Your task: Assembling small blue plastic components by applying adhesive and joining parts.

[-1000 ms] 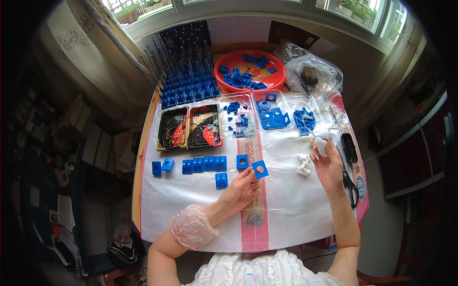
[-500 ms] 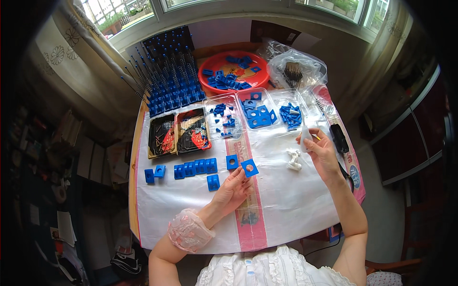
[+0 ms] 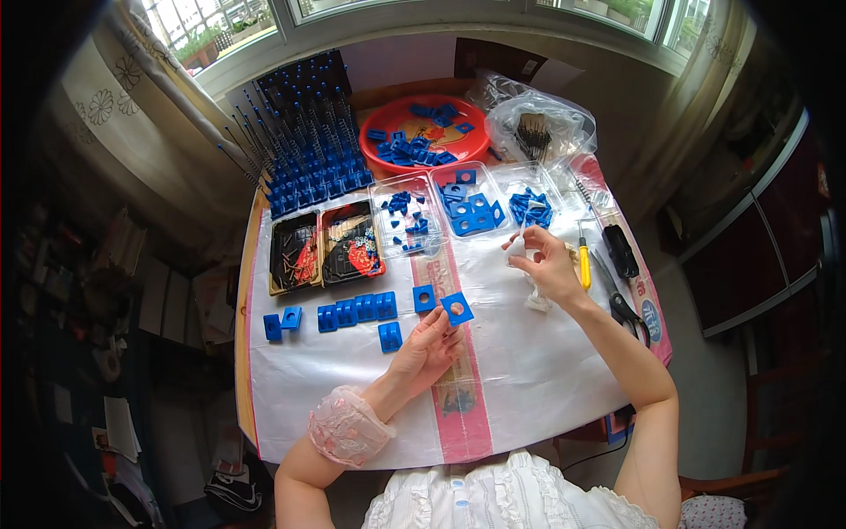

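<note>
My left hand pinches a blue square plate with a round hole between thumb and fingertips, above the middle of the table. Another blue holed plate lies just behind it. Up and to the right, my right hand is closed round a small whitish squeeze bottle with a thin tip, partly hidden by my fingers. Crumpled white tissue lies beneath that hand. To the left of my left hand rest a row of blue bracket pieces, a single bracket and two more blue pieces.
At the back stand blue bases with upright springs, a red basin of blue parts and a plastic bag. Clear trays and black trays hold small parts. A yellow-handled screwdriver and scissors lie at right.
My right hand has moved left with the squeeze bottle, toward the blue plate, uncovering the screwdriver and scissors. My left hand still holds the plate in nearly the same place.
</note>
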`<state>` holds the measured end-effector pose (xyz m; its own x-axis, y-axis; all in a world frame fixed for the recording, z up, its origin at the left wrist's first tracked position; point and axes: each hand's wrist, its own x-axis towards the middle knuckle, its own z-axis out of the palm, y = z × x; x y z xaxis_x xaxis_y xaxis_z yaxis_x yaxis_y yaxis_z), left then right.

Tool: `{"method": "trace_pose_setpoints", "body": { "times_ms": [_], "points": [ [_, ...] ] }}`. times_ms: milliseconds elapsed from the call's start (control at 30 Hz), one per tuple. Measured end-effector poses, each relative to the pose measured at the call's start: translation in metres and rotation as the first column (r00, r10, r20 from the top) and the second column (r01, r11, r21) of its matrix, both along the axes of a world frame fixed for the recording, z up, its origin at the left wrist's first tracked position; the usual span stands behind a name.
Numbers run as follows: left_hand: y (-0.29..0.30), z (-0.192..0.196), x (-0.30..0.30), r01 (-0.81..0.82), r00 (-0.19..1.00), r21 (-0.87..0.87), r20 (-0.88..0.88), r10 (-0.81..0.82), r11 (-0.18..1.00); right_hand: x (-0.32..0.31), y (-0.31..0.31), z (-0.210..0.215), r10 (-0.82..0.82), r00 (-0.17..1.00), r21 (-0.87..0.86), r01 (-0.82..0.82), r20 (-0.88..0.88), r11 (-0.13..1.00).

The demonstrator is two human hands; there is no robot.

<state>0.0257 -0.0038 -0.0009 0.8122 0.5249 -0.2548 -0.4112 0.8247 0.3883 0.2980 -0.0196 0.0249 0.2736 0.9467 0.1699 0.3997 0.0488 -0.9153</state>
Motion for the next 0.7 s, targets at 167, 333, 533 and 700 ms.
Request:
{"method": "trace_pose_setpoints", "body": {
  "times_ms": [167,333,533,700],
  "points": [
    [0.000,0.003,0.001,-0.004,1.000,0.013,-0.015,0.004,1.000,0.003,0.003,-0.015,0.002,0.995,0.008,-0.003,0.104,1.000],
    [-0.001,0.003,0.001,0.001,1.000,0.008,-0.022,0.000,1.000,0.005,0.005,-0.020,-0.006,0.994,0.007,0.005,0.110,1.000],
    [0.000,0.002,0.000,0.000,1.000,0.013,-0.026,0.000,1.000,0.002,0.006,-0.010,0.013,0.988,-0.029,-0.009,0.154,1.000],
    [0.000,0.002,0.001,0.004,1.000,0.013,-0.012,-0.004,1.000,0.000,0.005,-0.007,-0.001,0.988,-0.023,0.004,0.152,1.000]
  ]
}}
